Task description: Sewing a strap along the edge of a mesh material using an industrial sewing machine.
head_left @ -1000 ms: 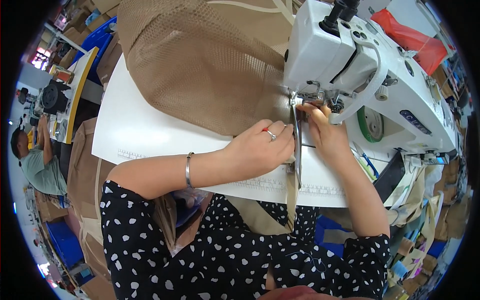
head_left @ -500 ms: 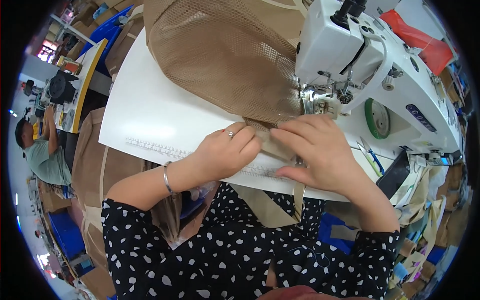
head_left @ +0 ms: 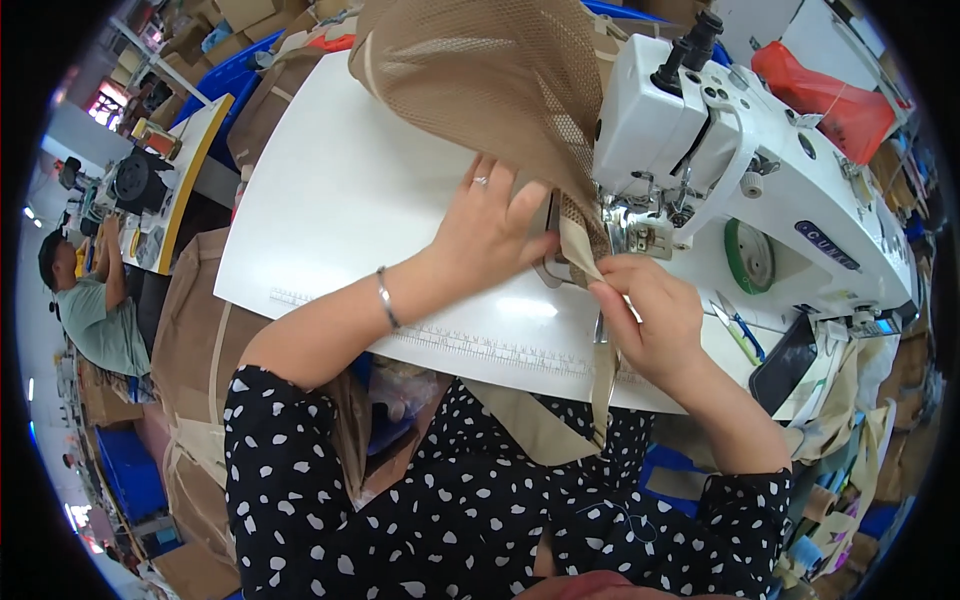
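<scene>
A sheet of brown mesh fabric lies bunched over the white sewing table, its narrow end at the presser foot of a white sewing machine. My right hand pinches a beige fabric strip at the mesh's edge, just in front of the foot. My left hand is open, fingers spread, beside the strip and under the mesh's lower edge; whether its fingertips touch the mesh I cannot tell. A beige binding tape hangs from the machine area over the table's front edge.
Right of the machine head lie a green-rimmed reel, snips and a dark phone-like slab. A printed ruler runs along the front edge. Brown fabric hangs at left; farther off, a person sits at another machine.
My left hand has let go of the fabric edge and moved up with fingers spread. My right hand has closed on the strip. The mesh has swung round and narrowed toward the machine.
</scene>
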`<move>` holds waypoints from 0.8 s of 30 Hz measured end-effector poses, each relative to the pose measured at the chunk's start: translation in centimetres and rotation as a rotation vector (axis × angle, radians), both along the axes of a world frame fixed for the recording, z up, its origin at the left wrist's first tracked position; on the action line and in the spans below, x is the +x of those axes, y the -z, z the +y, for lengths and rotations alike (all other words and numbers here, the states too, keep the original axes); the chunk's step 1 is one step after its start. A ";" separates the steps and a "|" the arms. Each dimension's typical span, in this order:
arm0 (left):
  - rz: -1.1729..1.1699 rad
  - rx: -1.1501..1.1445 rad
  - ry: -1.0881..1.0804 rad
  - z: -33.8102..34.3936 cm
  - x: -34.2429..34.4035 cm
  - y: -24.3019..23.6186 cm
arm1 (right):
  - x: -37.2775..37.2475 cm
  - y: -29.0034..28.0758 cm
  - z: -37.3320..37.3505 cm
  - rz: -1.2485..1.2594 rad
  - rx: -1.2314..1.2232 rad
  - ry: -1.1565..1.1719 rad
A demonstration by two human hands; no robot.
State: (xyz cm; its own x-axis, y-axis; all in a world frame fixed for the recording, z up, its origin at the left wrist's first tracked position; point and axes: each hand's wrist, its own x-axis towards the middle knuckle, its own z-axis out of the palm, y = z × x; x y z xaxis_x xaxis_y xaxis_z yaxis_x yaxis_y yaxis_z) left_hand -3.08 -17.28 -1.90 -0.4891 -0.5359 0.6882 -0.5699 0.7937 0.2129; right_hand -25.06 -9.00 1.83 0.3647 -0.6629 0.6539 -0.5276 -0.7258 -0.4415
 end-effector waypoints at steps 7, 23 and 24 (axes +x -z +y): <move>-0.014 -0.136 0.058 -3.4 -1.1 0.6 | -0.7 0.0 0.1 0.029 0.009 -0.031; -0.791 0.509 0.101 3.6 4.1 -11.0 | -1.3 0.6 0.0 0.226 0.105 -0.197; -0.732 0.426 0.084 5.0 3.6 -10.0 | -1.2 0.7 0.1 0.205 0.083 -0.206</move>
